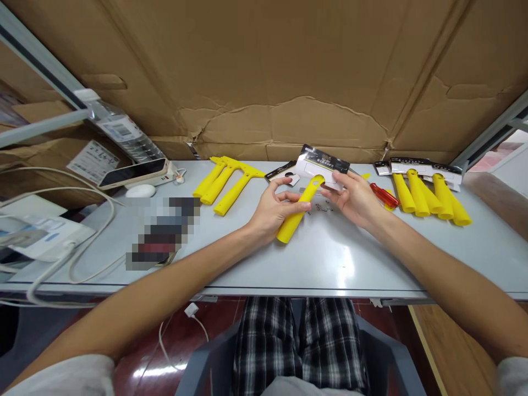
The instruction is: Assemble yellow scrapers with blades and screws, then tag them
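Note:
My left hand (274, 212) is closed around a yellow plastic handle (293, 223), tilted above the table. A black-and-white printed card (315, 165) lies over the handle's upper end, and my right hand (355, 195) pinches that card at its right side. Whatever head the handle has is hidden behind the card. Another black-and-white card (284, 173) lies just behind my left hand. Several tiny metal screws (324, 207) are scattered on the table between my hands. A red screwdriver (384, 196) rests beside my right hand.
Several yellow T-shaped handles (226, 184) lie at the back left. At right are several yellow handles (421, 192) with cards attached. A water bottle (124, 129), a power bank (138, 173), a white mouse (140, 191), cables and a blurred phone-like object occupy the left. Cardboard walls the back.

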The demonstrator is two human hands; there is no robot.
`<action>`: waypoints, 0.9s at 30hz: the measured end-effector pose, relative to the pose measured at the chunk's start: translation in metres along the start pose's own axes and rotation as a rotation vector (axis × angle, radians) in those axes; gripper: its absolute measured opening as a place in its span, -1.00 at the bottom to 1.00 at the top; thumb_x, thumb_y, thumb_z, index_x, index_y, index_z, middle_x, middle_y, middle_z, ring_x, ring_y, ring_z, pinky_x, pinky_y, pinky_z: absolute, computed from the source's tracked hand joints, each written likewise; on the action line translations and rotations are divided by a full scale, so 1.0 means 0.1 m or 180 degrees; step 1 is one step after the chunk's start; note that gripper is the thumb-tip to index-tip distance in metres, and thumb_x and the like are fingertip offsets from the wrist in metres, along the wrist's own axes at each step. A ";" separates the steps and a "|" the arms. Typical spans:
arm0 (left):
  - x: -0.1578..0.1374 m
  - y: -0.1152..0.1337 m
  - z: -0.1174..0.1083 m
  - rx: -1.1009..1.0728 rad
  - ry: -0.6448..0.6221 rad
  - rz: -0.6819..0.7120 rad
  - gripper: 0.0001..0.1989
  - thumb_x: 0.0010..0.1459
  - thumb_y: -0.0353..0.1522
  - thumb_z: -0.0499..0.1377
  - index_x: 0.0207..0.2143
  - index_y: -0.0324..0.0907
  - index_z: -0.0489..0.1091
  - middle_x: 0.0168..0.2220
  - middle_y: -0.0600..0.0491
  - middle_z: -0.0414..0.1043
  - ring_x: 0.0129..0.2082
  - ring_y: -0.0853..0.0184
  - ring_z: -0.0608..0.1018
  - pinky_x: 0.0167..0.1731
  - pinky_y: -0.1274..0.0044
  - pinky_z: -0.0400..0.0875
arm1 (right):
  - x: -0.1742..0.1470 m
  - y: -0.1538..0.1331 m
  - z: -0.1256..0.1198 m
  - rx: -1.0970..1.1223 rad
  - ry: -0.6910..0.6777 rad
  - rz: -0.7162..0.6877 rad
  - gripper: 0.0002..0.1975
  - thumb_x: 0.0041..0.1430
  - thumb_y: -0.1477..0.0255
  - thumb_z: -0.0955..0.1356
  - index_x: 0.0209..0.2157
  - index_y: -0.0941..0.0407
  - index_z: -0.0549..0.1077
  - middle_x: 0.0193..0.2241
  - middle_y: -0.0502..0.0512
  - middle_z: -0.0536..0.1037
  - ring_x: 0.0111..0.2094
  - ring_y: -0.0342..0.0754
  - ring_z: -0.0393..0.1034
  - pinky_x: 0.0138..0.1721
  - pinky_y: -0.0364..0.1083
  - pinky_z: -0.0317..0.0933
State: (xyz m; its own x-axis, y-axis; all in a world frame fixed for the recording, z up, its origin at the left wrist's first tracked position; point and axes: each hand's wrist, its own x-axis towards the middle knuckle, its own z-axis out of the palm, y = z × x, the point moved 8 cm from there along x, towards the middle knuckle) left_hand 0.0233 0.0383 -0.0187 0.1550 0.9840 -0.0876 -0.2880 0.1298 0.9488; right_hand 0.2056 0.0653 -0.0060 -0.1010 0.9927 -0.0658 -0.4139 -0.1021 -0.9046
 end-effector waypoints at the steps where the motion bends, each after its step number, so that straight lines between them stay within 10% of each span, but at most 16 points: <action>1: 0.00 -0.02 0.01 0.0007 -0.0053 -0.0057 -0.12 -0.23 -0.43 0.62 0.11 -0.09 0.25 -0.34 0.14 0.56 -0.29 0.17 0.72 -0.18 0.33 0.58 | 0.00 -0.04 -0.02 -0.0015 0.0055 -0.0062 -0.57 0.06 0.29 0.55 -0.13 0.13 0.37 0.07 0.05 0.52 0.02 -0.15 0.51 -0.06 -0.13 0.59; 12: 0.10 0.06 0.05 0.0135 -0.0438 0.0172 -0.56 0.14 -0.09 0.44 -0.17 -0.23 0.45 -0.22 0.00 0.52 -0.36 0.36 0.62 -0.45 0.51 0.46 | -0.06 0.04 0.02 -0.0654 -0.0064 0.0143 -0.47 -0.04 0.19 0.61 -0.11 0.15 0.47 0.00 0.11 0.55 -0.06 -0.13 0.51 -0.23 -0.19 0.50; 20: 0.16 0.13 -0.04 -0.0152 -0.0318 0.0683 -0.56 0.00 -0.12 0.51 -0.32 -0.27 0.49 -0.34 0.04 0.52 -0.37 0.40 0.53 -0.36 0.51 0.49 | -0.29 0.28 0.35 -0.0943 -0.0724 0.0375 -0.26 0.04 0.10 0.58 0.19 -0.01 0.33 0.06 0.12 0.54 -0.13 -0.09 0.58 -0.11 -0.05 0.55; 27: 0.31 0.16 -0.26 0.0387 0.0113 0.0697 -0.73 0.05 -0.27 0.47 -0.43 -0.26 0.50 -0.42 0.08 0.50 -0.43 0.45 0.46 -0.39 0.56 0.35 | -0.32 0.45 0.31 -0.1238 -0.0641 0.0704 -0.10 -0.16 0.18 0.65 0.16 0.05 0.26 -0.27 -0.01 0.50 -0.33 -0.01 0.58 -0.27 -0.05 0.50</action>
State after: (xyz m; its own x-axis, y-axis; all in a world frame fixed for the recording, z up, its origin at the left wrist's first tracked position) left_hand -0.0004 0.0743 -0.0143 0.0674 0.9910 0.1155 -0.1950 -0.1005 0.9756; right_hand 0.1620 0.0269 -0.0312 -0.3372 0.9139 -0.2261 0.0018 -0.2395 -0.9709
